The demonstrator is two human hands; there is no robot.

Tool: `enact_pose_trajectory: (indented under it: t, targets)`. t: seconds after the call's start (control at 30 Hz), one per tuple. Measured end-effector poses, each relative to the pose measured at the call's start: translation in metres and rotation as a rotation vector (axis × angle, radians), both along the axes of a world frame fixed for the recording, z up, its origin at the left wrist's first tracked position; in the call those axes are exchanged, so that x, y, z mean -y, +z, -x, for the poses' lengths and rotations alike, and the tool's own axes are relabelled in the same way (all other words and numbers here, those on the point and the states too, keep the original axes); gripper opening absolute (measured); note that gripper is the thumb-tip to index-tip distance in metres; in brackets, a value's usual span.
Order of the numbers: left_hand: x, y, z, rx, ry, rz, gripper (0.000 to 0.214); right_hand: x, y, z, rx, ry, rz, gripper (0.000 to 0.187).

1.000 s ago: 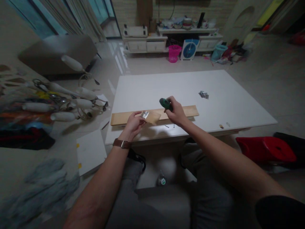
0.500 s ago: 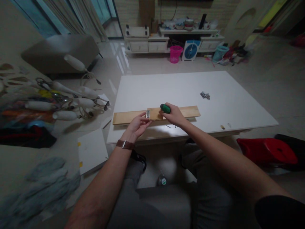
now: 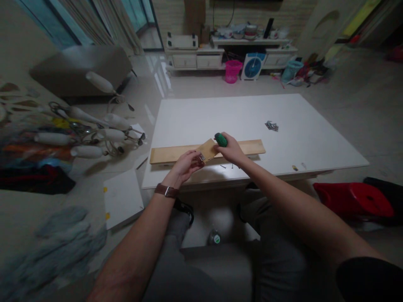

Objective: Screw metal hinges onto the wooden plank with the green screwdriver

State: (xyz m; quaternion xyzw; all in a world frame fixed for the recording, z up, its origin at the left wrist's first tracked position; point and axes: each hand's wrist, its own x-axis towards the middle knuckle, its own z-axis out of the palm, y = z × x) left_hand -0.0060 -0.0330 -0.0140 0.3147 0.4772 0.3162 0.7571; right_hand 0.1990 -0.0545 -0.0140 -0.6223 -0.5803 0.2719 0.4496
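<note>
My left hand (image 3: 187, 165) grips a short wooden piece (image 3: 208, 149) at its left end, where a small metal bracket (image 3: 202, 157) sits by my fingertips. The piece is tilted over a long wooden board (image 3: 170, 154) that lies along the near side of the white table (image 3: 226, 115). My right hand (image 3: 232, 149) is closed round a screwdriver (image 3: 221, 140) with a green and black handle; its shaft is hidden. Fingers of this hand also seem to touch the short piece's right end. Two screws (image 3: 223, 167) are on the table just in front of the board.
A small heap of metal brackets (image 3: 272, 126) lies on the table's right half. Small bits (image 3: 294, 167) are near its front right edge. A red stool (image 3: 355, 199) stands at the right, a white panel (image 3: 122, 199) and a lamp with several white arms (image 3: 110, 134) at the left.
The short wooden piece was level along the long board; now it is turned at an angle and tipped, with its bracket end toward me. My right hand has shifted slightly right with the screwdriver.
</note>
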Motion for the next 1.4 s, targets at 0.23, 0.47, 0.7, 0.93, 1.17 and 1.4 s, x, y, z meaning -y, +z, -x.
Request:
enact_pose_trajectory:
  t: [0.23,0.47,0.7,0.93,1.17,1.4]
  targets:
    - [0.001,-0.008,-0.005,-0.019,0.028,0.015,0.014,-0.002,-0.007,-0.004,0.079,0.008,0.027,0.02]
    - [0.002,-0.033,-0.012,-0.038,0.144,0.059,0.022,-0.005,-0.008,-0.007,0.054,-0.133,0.025,0.027]
    - [0.006,-0.046,-0.022,-0.064,0.264,0.173,0.023,-0.004,-0.007,-0.007,0.003,-0.13,0.063,0.029]
    - [0.006,-0.051,-0.027,-0.025,0.288,0.214,0.026,-0.003,-0.006,-0.004,-0.134,-0.067,0.08,0.037]
    - [0.008,-0.055,-0.033,0.022,0.288,0.25,0.029,-0.001,0.005,0.0,-0.159,-0.089,-0.085,0.042]
    - [0.008,-0.06,-0.037,0.038,0.294,0.257,0.028,0.004,0.014,0.008,-0.21,-0.054,-0.107,0.044]
